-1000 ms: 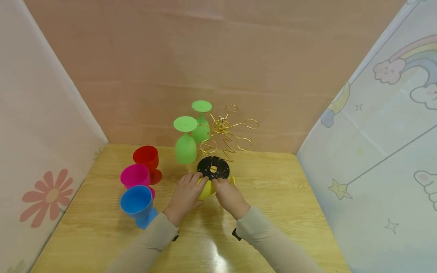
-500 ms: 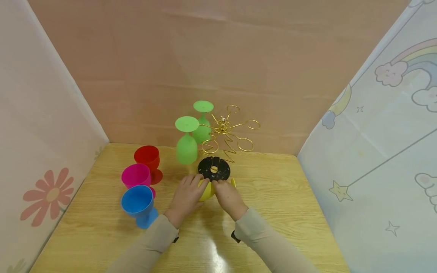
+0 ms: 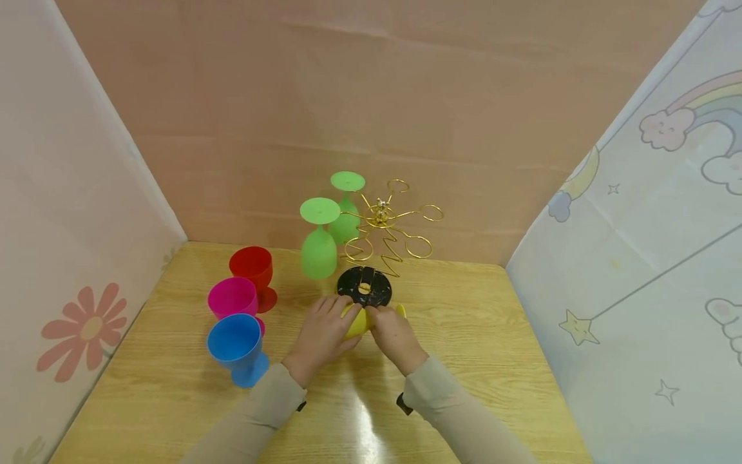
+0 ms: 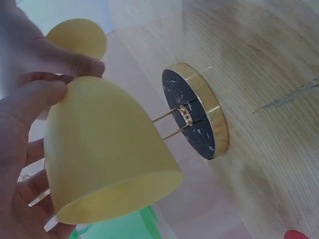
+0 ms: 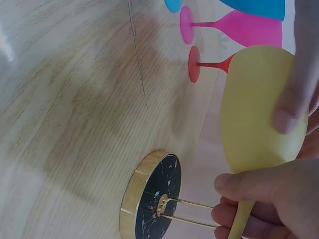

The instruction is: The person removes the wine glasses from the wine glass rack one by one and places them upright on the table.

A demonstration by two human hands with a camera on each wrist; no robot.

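Both hands hold a yellow plastic goblet (image 3: 361,324) on its side, in front of a gold wire rack (image 3: 379,219). The left hand (image 3: 324,328) grips the bowl, thumb on the near side and fingers behind it; the goblet's open rim faces left. At the stem, just beyond the bowl, the right hand (image 3: 397,336) pinches with thumb and fingers; the yellow foot sticks out past that hand. Close behind the goblet is the rack's round black base (image 3: 348,283) with a gold edge. Two green goblets (image 3: 319,251) hang upside down on the rack's left side.
A red goblet (image 3: 252,264), a magenta goblet (image 3: 232,296) and a blue goblet (image 3: 234,341) stand upright in a row on the left of the wooden table (image 3: 475,361). Several wire loops of the rack reach out to the right. Patterned panels enclose the sides.
The hands and the yellow goblet have shifted slightly to the right. The grips, the rack and the other goblets stay as they were; the head view itself has moved a little.
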